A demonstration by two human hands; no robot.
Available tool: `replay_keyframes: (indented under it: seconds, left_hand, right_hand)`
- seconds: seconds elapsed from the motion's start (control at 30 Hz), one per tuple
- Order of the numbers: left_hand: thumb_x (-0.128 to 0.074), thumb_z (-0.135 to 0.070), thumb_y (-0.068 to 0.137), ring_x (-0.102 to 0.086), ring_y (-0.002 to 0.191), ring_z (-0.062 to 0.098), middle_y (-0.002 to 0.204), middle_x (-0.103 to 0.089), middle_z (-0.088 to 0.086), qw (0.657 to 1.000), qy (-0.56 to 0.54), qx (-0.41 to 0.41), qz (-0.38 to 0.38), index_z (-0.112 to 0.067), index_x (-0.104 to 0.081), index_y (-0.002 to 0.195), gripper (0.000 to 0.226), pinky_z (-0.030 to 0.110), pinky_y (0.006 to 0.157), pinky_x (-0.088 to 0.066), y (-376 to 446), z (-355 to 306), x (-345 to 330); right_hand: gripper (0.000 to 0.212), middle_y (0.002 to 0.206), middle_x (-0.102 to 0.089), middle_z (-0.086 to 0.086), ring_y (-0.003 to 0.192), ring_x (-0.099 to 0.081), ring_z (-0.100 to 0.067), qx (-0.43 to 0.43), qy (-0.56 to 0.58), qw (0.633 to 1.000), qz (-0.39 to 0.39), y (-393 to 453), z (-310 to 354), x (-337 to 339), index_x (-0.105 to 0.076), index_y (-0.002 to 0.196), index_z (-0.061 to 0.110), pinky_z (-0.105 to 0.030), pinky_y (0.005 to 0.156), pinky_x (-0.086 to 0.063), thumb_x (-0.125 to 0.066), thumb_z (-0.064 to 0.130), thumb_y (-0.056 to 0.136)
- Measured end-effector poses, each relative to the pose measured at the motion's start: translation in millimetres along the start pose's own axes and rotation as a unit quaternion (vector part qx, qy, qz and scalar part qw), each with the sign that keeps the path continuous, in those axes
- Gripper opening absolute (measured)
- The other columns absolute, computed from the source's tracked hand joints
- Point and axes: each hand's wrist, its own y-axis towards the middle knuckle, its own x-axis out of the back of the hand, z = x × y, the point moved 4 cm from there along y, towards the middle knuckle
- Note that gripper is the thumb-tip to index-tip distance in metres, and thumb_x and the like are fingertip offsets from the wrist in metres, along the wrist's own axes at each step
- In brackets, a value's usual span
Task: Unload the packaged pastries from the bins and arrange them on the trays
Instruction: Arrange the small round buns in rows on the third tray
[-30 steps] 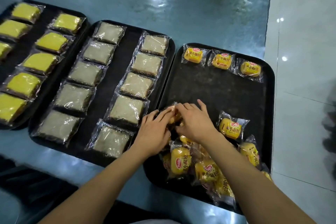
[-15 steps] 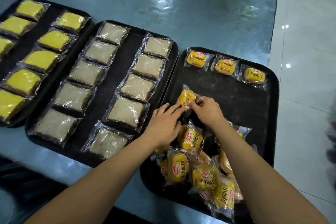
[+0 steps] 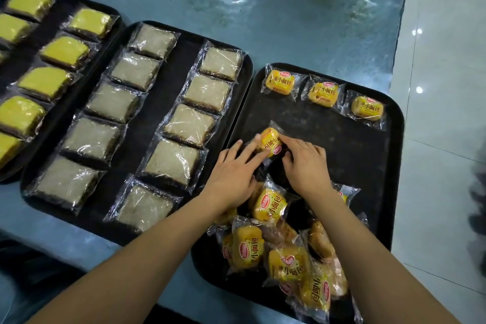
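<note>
A small yellow wrapped bun [image 3: 271, 141] lies on the left side of the right black tray [image 3: 339, 144]. My left hand [image 3: 231, 173] touches its left side with straight fingers. My right hand [image 3: 306, 163] pinches the wrapper on its right side. Three similar buns [image 3: 324, 94] sit in a row along the tray's far edge. A loose pile of several wrapped buns [image 3: 286, 252] lies at the tray's near end, under my forearms.
The middle tray [image 3: 181, 45] holds two columns of pale wrapped cake slices [image 3: 189, 123]. The left tray [image 3: 52, 21] carries yellow wrapped slices [image 3: 64, 50]. All trays sit on a shiny blue table [image 3: 289, 16]; white tiled floor [image 3: 441, 139] lies to the right.
Both hands lifted one bun out of the pile and carried it up the tray's left side. Over the last half second it has come to rest on the tray.
</note>
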Motion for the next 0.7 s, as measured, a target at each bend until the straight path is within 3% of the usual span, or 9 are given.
replay_keyframes:
  seconds: [0.1,0.23,0.33,0.43,0.5,0.63,0.7]
  left_hand:
    - [-0.047,-0.029,0.098,-0.011,0.151,0.028,0.169,-0.001,-0.005,0.999,-0.011,0.016,-0.046,-0.038,-0.021,0.156,0.064,0.047,0.121,-0.014,-4,-2,4]
    - [-0.048,-0.029,0.096,-0.017,0.15,0.024,0.164,-0.023,-0.005,0.998,-0.041,0.024,-0.034,-0.032,-0.025,0.155,0.064,0.043,0.122,-0.012,-7,-5,3]
    - [-0.048,-0.023,0.095,-0.019,0.148,0.022,0.155,-0.042,-0.003,0.996,-0.086,-0.004,-0.01,-0.028,-0.039,0.148,0.054,0.041,0.121,-0.013,-11,-18,3]
    - [-0.045,-0.019,0.095,-0.018,0.149,0.025,0.155,-0.041,-0.003,0.995,-0.053,-0.073,0.037,-0.026,-0.038,0.149,0.055,0.043,0.121,-0.012,-12,-38,-5]
    - [-0.044,-0.022,0.097,-0.023,0.146,0.023,0.152,-0.044,-0.005,0.997,-0.046,-0.063,0.007,-0.026,-0.042,0.145,0.049,0.042,0.12,-0.015,-9,-37,1]
    - [-0.047,-0.023,0.096,-0.031,0.138,0.019,0.148,-0.043,-0.008,0.994,-0.054,-0.01,-0.098,-0.029,-0.046,0.141,0.046,0.039,0.116,-0.023,-8,-16,24]
    - [-0.045,-0.027,0.098,-0.027,0.142,0.021,0.156,-0.034,-0.008,0.996,-0.046,0.002,-0.079,-0.029,-0.036,0.15,0.053,0.041,0.117,-0.023,-6,-7,23]
  right_hand:
    - [0.045,0.14,-0.061,0.006,0.13,-0.053,-0.016,-0.008,0.01,1.0,0.014,-1,-2,0,-0.05,0.146,0.027,-0.038,0.108,-0.029,-0.05,0.026,0.1]
    - [0.044,0.143,-0.058,0.005,0.137,-0.046,-0.016,-0.019,0.022,0.999,0.035,3,2,4,-0.049,0.147,0.03,-0.04,0.114,-0.022,-0.045,0.027,0.104]
    - [0.045,0.152,-0.049,0.012,0.148,-0.03,-0.012,0.035,0.008,0.996,0.079,17,13,5,-0.048,0.147,0.034,-0.047,0.122,-0.01,-0.039,0.022,0.104]
    - [0.049,0.154,-0.046,0.015,0.151,-0.023,-0.007,0.108,-0.01,0.985,0.136,32,34,3,-0.055,0.141,0.034,-0.046,0.124,0.001,-0.036,0.014,0.101]
    - [0.048,0.15,-0.051,0.013,0.149,-0.029,-0.009,0.102,0.02,0.988,0.117,36,38,6,-0.059,0.137,0.033,-0.044,0.123,-0.004,-0.04,0.011,0.099]
    - [0.034,0.126,-0.063,0.003,0.118,-0.054,-0.023,-0.01,0.052,0.997,-0.057,6,16,31,-0.065,0.127,0.028,-0.043,0.101,-0.036,-0.052,0.018,0.097]
    - [0.033,0.119,-0.063,0.001,0.108,-0.056,-0.025,-0.014,0.023,0.998,-0.063,-19,14,29,-0.064,0.128,0.025,-0.043,0.092,-0.039,-0.053,0.022,0.097]
